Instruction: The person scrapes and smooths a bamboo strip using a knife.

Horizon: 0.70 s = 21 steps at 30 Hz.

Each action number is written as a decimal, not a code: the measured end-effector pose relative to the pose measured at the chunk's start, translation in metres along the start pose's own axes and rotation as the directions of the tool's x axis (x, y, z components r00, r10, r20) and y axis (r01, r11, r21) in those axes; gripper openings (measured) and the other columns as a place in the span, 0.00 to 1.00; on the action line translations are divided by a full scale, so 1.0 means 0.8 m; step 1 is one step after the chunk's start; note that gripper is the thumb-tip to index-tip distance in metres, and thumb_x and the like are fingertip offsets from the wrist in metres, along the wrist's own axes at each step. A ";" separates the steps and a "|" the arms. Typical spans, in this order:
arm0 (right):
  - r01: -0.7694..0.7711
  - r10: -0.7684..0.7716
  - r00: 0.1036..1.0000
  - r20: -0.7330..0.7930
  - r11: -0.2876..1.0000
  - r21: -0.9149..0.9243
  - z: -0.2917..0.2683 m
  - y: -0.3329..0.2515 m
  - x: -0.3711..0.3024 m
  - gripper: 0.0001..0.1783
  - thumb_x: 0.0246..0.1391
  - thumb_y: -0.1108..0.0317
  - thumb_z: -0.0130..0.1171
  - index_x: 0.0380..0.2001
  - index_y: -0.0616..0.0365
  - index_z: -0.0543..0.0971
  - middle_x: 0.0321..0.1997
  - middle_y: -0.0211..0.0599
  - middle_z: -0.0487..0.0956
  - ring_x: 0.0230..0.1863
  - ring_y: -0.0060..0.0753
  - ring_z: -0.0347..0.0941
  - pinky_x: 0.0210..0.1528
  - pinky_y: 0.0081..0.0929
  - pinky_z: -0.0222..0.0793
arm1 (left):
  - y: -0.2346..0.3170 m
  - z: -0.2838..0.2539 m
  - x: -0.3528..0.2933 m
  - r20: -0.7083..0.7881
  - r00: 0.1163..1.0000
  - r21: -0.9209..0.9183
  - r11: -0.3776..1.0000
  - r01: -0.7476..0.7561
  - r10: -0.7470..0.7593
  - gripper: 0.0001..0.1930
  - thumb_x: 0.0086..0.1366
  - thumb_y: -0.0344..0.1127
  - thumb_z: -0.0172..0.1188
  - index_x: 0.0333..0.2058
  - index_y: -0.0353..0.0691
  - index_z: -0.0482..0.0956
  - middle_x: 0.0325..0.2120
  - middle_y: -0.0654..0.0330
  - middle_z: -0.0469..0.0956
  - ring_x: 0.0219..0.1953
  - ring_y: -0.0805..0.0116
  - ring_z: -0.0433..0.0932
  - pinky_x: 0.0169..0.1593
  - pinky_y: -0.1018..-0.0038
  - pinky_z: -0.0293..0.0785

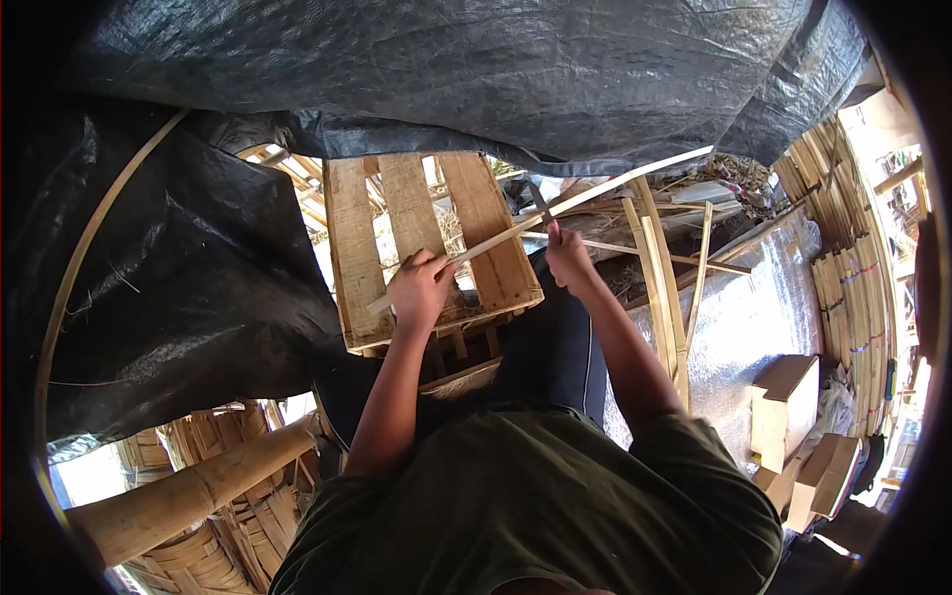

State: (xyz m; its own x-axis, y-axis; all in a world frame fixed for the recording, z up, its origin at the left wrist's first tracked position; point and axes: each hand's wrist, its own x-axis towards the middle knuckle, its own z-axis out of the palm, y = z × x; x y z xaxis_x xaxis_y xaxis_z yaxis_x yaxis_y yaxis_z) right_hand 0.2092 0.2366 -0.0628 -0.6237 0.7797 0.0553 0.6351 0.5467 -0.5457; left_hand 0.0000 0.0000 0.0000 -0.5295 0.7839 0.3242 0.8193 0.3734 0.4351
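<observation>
A long, pale bamboo strip (pixel 607 188) runs slantwise over a slatted wooden crate (pixel 402 198) in front of me. My left hand (pixel 420 288) is closed round the strip near its lower left end, above the crate's slats. To the right of the crate, my right hand (pixel 569 260) grips the handle of a knife (pixel 540 203). The dark blade points up and away from me and meets the strip, crossing it. Whether the edge is biting into the bamboo cannot be made out.
Black plastic sheeting (pixel 476 79) hangs across the far side and left. Several loose bamboo strips (pixel 659 278) lean at my right beside a silvery sheet (pixel 764 307). Cardboard boxes (pixel 783 407) and bundled strips (pixel 853 297) stand farther right. A thick bamboo pole (pixel 198 486) lies lower left.
</observation>
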 end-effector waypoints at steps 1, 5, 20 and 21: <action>0.017 -0.018 1.000 -0.024 0.999 -0.048 0.002 0.007 0.003 0.16 0.65 0.58 0.48 0.44 0.57 0.78 0.34 0.53 0.84 0.34 0.51 0.83 0.37 0.47 0.80 | -0.001 -0.001 0.001 -0.033 0.999 -0.020 1.000 -0.014 0.013 0.11 0.56 0.46 0.70 0.32 0.47 0.87 0.25 0.67 0.78 0.28 0.62 0.80 0.30 0.68 0.74; -0.204 0.202 0.976 -0.085 0.979 -0.017 -0.004 0.001 0.015 0.28 0.68 0.51 0.42 0.35 0.64 0.82 0.28 0.61 0.81 0.28 0.58 0.81 0.29 0.49 0.76 | -0.012 -0.008 0.004 -0.077 0.996 -0.003 0.999 -0.053 0.052 0.11 0.56 0.47 0.70 0.32 0.47 0.88 0.26 0.67 0.79 0.27 0.61 0.80 0.29 0.68 0.74; -0.316 0.333 0.943 -0.020 0.911 0.264 0.008 -0.059 0.000 0.28 0.72 0.49 0.36 0.41 0.59 0.80 0.12 0.39 0.71 0.10 0.36 0.69 0.16 0.40 0.70 | -0.023 -0.008 -0.002 -0.106 0.992 -0.004 0.998 -0.066 0.065 0.08 0.56 0.44 0.70 0.29 0.49 0.86 0.23 0.67 0.75 0.26 0.63 0.78 0.28 0.68 0.73; -0.396 0.344 0.915 0.212 0.867 0.301 -0.002 -0.090 -0.008 0.28 0.72 0.48 0.37 0.40 0.60 0.80 0.13 0.39 0.71 0.11 0.36 0.69 0.17 0.38 0.70 | -0.024 -0.010 -0.004 -0.109 0.992 -0.001 0.998 -0.058 0.058 0.08 0.56 0.44 0.70 0.29 0.49 0.86 0.23 0.67 0.75 0.26 0.63 0.78 0.28 0.68 0.73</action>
State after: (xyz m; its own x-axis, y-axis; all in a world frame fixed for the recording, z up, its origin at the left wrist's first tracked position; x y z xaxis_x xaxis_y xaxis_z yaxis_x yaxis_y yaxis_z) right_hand 0.1686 0.1927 -0.0226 -0.4485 0.8367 -0.3144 0.6606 0.0734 -0.7471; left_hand -0.0160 -0.0139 -0.0029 -0.5023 0.7455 0.4381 0.8484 0.3269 0.4165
